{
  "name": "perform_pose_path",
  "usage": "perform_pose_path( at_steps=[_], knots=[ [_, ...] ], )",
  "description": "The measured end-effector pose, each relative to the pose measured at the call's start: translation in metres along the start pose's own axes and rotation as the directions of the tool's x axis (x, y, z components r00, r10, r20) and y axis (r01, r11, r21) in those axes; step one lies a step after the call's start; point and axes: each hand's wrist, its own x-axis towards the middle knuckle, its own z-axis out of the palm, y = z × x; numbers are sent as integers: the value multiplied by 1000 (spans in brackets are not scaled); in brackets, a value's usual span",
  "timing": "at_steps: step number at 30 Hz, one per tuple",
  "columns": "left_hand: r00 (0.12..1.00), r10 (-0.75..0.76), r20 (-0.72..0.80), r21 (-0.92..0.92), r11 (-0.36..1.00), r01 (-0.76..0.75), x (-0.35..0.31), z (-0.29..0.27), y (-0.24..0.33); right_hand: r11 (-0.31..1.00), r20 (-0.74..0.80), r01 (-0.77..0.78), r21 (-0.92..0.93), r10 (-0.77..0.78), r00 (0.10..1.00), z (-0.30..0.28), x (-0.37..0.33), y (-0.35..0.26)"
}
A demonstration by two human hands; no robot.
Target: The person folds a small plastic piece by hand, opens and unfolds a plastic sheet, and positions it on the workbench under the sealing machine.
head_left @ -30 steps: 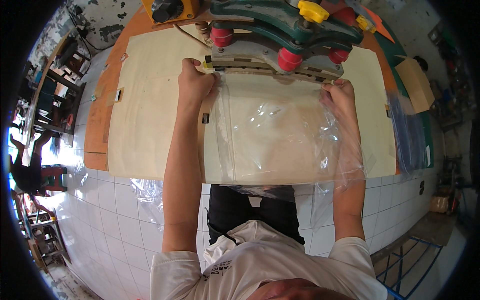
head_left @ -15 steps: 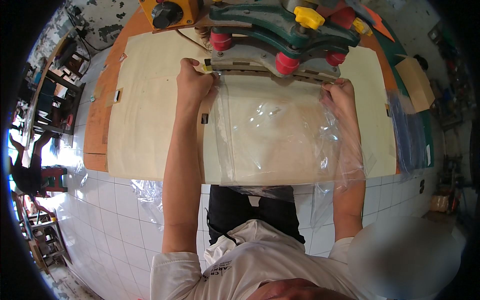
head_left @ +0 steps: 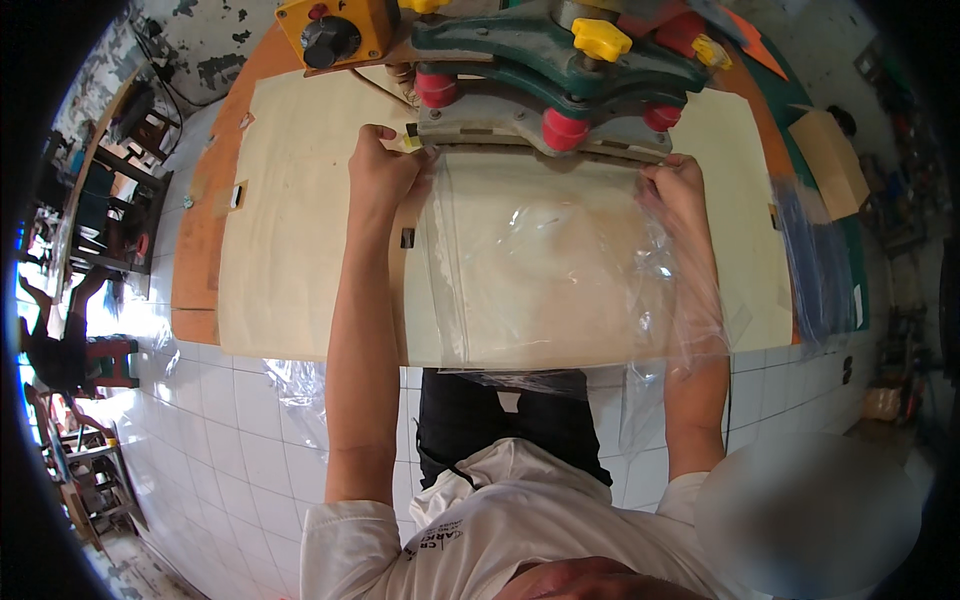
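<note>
A clear plastic sheet lies spread over cream paper, its far edge along the front bar of a heavy press with green arms and red knobs. My left hand is closed on the sheet's far left corner, close to the bar's left end. At the far right corner, my right hand pinches the sheet beside the bar's right end. Loose, shiny folds of plastic drape over my right forearm. Whether the sheet's edge runs beneath the bar is hard to make out.
A yellow control box with a black dial stands at the back left. Bluish plastic sheets hang over the table's right side, near an open cardboard box. Another person's legs show far left.
The press and control box appear slightly further left, and most of their parts lower, in the picture. Both hands stay nearly in place, still holding the sheet's corners.
</note>
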Motion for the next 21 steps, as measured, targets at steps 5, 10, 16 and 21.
perform_pose_path(
  at_steps=[5, 10, 16, 21],
  knots=[
    [1000, -12, 17, -7, 1000, 12, -2, -5, 1, 1000, 7, 1, 13, -2, 1000, -1, 1, 0],
    [999, 4, 46, -73, 997, -1, 4, -6, -10, 998, 34, 14, 64, -16, 999, 0, 0, 2],
    [1000, 4, 2, 13, 1000, -4, -4, -4, 1, 999, 35, 34, 38, -36, 999, -3, 1, 1],
    [1000, 11, -12, 54, 998, -10, 0, -3, -2, 997, 16, 35, 65, -36, 999, -3, 6, 6]
  ],
)
